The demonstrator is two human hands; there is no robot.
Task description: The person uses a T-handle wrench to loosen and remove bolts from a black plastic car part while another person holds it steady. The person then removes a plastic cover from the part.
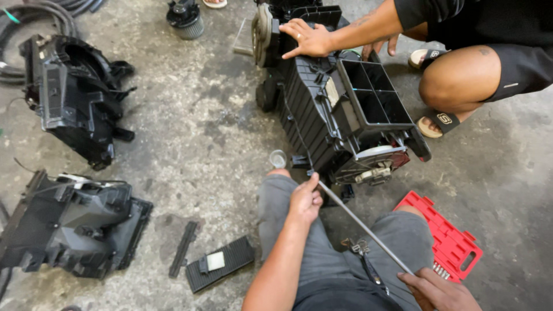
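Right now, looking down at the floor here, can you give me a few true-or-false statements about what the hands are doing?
1. The left hand pinches the long metal rod near the black plastic housing. True.
2. The right hand holds the rod's lower end. True.
3. The red tool case lies on top of the housing. False: it lies on the concrete floor.
4. Nobody else touches the housing. False: another person's hand rests on it.

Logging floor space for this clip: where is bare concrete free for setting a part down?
Bare concrete lies between the left housings and the central black unit. Crowded around the knees: left hand, rod, red tool case.
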